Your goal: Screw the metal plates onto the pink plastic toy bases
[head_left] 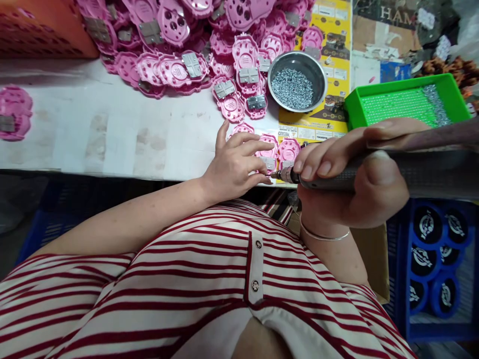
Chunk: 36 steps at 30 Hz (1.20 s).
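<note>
My right hand (337, 207) is wrapped round a dark grey electric screwdriver (434, 174), held nearly level with its bit pointing left. The bit's tip is at the lower edge of a pink plastic part (270, 144) with a metal plate, by the table's front edge. Spread over this part and the pink part (242, 128) beside it is my left hand (235, 162). Its thumb and forefinger lie on either side of the bit's tip; whether a screw is between them I cannot tell. Another pink part (289, 151) sits just to the right.
A metal bowl (275, 97) of small screws stands behind my hands. To the right is a green tray (355, 107) holding more screws. Pink parts (172, 70) are heaped at the back, beside an orange basket (45, 30). A blue crate (441, 331) is at lower right.
</note>
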Each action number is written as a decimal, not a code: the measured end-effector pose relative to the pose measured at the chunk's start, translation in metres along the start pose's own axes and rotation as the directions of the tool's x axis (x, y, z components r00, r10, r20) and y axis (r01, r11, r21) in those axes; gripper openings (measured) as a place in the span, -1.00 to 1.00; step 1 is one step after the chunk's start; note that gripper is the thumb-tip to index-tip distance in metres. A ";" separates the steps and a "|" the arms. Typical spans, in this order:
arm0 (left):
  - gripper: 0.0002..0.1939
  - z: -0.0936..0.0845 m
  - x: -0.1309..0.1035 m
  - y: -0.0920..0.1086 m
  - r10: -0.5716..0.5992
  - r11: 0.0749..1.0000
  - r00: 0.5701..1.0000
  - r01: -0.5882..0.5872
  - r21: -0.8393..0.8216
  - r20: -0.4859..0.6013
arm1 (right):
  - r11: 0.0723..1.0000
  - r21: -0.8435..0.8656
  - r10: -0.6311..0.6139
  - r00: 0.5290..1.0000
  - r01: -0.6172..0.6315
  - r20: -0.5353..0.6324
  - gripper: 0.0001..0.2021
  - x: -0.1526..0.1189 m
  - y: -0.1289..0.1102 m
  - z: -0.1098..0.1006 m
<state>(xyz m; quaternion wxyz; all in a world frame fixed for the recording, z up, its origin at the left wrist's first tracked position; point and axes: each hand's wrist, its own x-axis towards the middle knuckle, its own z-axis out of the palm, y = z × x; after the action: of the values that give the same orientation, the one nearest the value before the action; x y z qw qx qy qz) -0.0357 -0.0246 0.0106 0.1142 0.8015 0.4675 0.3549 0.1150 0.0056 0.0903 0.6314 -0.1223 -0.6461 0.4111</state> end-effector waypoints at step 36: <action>-0.87 0.005 -0.002 -0.011 -0.057 0.998 0.990 0.054 0.026 0.130 | 0.947 -0.138 0.244 0.929 -0.289 -0.278 -0.82 -0.026 0.043 0.001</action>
<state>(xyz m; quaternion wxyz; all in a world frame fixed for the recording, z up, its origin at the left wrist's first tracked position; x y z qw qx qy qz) -0.0403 -0.0200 0.0008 0.1454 0.8110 0.4849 0.2933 0.1032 0.0149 0.0423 0.6345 -0.3167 -0.5699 0.4151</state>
